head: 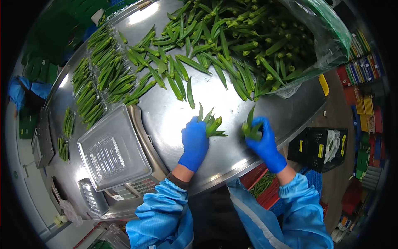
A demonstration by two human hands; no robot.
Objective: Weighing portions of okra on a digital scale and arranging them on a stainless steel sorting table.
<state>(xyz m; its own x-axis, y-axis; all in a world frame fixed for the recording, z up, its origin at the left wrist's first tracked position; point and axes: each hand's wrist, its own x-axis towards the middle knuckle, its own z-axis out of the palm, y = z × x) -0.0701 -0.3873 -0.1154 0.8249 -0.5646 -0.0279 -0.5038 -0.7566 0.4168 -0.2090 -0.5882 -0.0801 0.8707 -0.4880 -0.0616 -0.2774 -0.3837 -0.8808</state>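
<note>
Both my hands wear blue gloves above a steel table [174,118]. My left hand [195,141] grips a small bunch of okra pods [214,124], stem ends and tips sticking out past the fingers. To its right, my right hand [263,141] holds a few more okra pods [250,129], somewhat blurred. Loose okra [190,93] lies scattered beyond my hands. It merges into a large heap [273,40] spilling from a green crate lined with clear plastic [329,34]. Beside my left hand stands a weighing scale [144,137] with an empty clear plastic tray [105,157] on its pan.
Okra-filled clear trays [105,68] stand in rows at the far left; two more packs [67,133] lie nearer. A stack of empty trays [93,196] sits beside the scale. Right of the table are a black crate [311,149] and a red crate [261,186] holding okra. Another person [28,90] is at far left.
</note>
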